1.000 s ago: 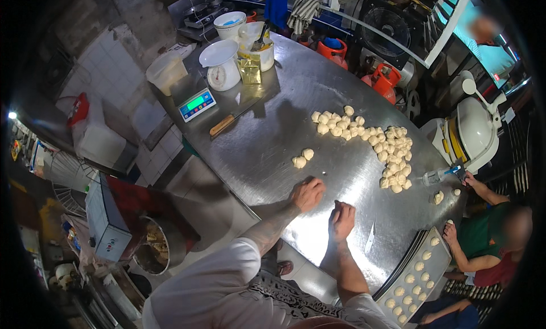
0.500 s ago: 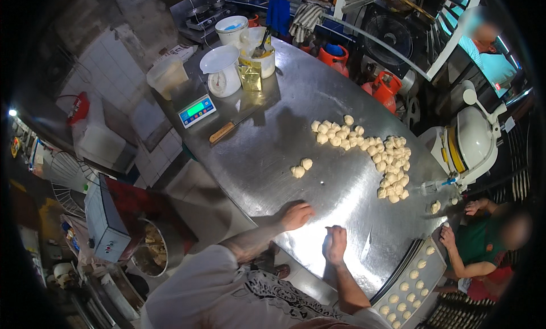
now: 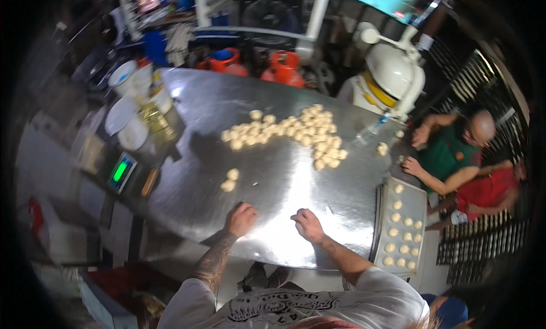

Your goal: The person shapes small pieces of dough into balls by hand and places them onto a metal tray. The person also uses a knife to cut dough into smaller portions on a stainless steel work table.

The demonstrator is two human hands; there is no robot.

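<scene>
My left hand (image 3: 242, 219) is low over the near part of the steel table (image 3: 193, 215), its fingers bent and smeared by motion. To its right, my right hand (image 3: 307, 225) is closed, thumb side toward the left; its palm is hidden. Between the hands lies bare, brightly lit metal. A small group of pale dough balls (image 3: 228, 185) sits just beyond my left hand. Farther off, a large cluster of similar dough balls (image 3: 318, 130) spreads across the table's far middle and right.
A tray of dough pieces (image 3: 407, 229) is at the right edge, beside a co-worker in green (image 3: 449, 152). On the left stand a digital scale (image 3: 121, 172), a wooden-handled blade (image 3: 149, 182) and white tubs (image 3: 126, 121). Beyond the table are orange gas cylinders (image 3: 284, 70) and a white machine (image 3: 392, 73).
The view has swung to the right, so the table and dough sit farther left in the picture. My hands remain apart over the near table. The dough groups look unchanged.
</scene>
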